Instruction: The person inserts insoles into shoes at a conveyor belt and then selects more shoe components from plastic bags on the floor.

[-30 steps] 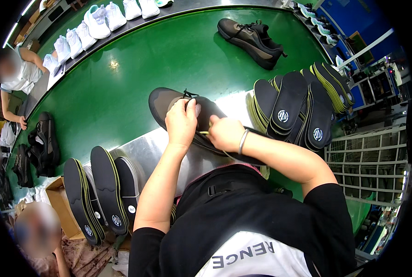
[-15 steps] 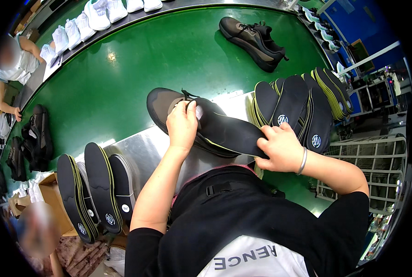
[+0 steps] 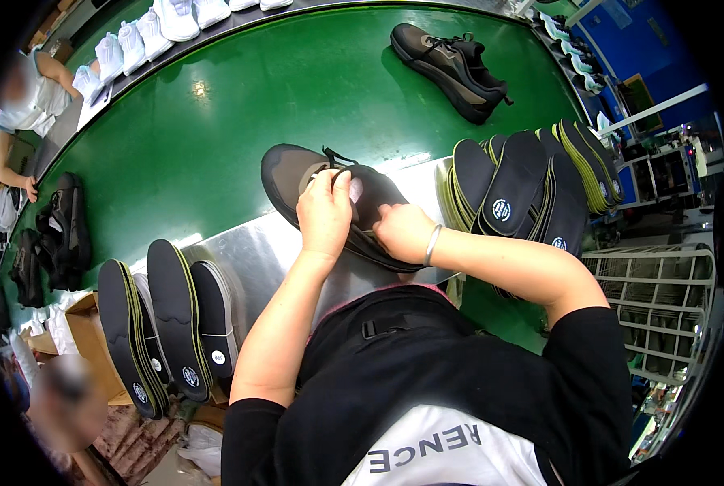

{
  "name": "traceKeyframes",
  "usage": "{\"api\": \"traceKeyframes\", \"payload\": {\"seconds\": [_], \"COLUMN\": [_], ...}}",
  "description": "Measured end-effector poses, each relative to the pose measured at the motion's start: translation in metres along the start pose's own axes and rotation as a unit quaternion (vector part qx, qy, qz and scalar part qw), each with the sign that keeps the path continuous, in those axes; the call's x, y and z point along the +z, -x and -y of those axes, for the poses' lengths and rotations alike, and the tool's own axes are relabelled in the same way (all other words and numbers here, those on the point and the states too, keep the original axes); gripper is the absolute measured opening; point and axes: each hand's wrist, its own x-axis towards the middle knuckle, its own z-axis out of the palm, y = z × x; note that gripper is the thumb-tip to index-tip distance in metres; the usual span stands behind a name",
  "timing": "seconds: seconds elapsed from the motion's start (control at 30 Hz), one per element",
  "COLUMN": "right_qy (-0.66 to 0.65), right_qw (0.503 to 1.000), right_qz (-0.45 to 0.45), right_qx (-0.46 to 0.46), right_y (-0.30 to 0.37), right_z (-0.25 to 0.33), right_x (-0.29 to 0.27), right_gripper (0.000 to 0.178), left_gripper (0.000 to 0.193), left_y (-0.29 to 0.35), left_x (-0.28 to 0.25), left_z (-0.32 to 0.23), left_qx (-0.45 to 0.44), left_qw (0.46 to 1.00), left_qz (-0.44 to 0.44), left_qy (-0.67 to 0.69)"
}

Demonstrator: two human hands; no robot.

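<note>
left hand [image 3: 324, 212] pinches the upper edge of a brown and black shoe [image 3: 295, 168] between thumb and bent fingers, just beside the laces [image 3: 337, 155]. right hand [image 3: 404, 232] is curled at the opening of that shoe, fingertips turned inward; what lies under them is hidden, so i cannot tell whether they pinch or only press. the two hands are near each other but apart, and a silver bracelet [image 3: 433, 245] circles the right wrist. the shoe is in front of the person, toe to the left, over a shiny metal strip [image 3: 260, 263] along the near side of the green table [image 3: 208, 162], its toe reaching past the strip. to the right of the shoe, black insoles with yellow-green edges [image 3: 508, 180] lie in overlapping stacks; to its left and nearer the person are more stacks [image 3: 175, 312], some edged in grey. beyond the shoe and to its right, well apart, rests a second shoe [image 3: 451, 73]. far to its left are dark shoes [image 3: 66, 223], with a co-worker's hand [image 3: 30, 189] near them, and beyond it, on the left, runs a row of white shoes [image 3: 149, 36].
</note>
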Motion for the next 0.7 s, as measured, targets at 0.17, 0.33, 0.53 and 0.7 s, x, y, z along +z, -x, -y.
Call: {"api": "traceKeyframes", "payload": {"seconds": [0.17, 0.33, 0.53, 0.7], "right_qy": [-0.037, -0.099, 0.006, 0.073], "right_qw": [0.992, 0.899, 0.932, 0.942], "right_qz": [0.107, 0.425, 0.36, 0.325], "right_qx": [0.049, 0.035, 0.036, 0.05], "right_y": [-0.006, -0.041, -0.03, -0.026], "right_z": [0.001, -0.019, 0.004, 0.01], "right_x": [-0.007, -0.014, -0.015, -0.009], "right_gripper": [0.021, 0.031, 0.035, 0.029], "left_gripper": [0.021, 0.021, 0.022, 0.021], "left_y": [0.001, 0.0, 0.0, 0.0], "left_x": [0.0, -0.001, -0.001, -0.002], "left_z": [0.0, -0.001, 0.002, 0.003], "left_qx": [0.012, 0.022, 0.009, 0.012], "left_qw": [1.0, 1.0, 1.0, 1.0], "left_qz": [-0.002, 0.005, 0.01, 0.009], "left_qy": [0.015, 0.018, 0.025, 0.018]}}
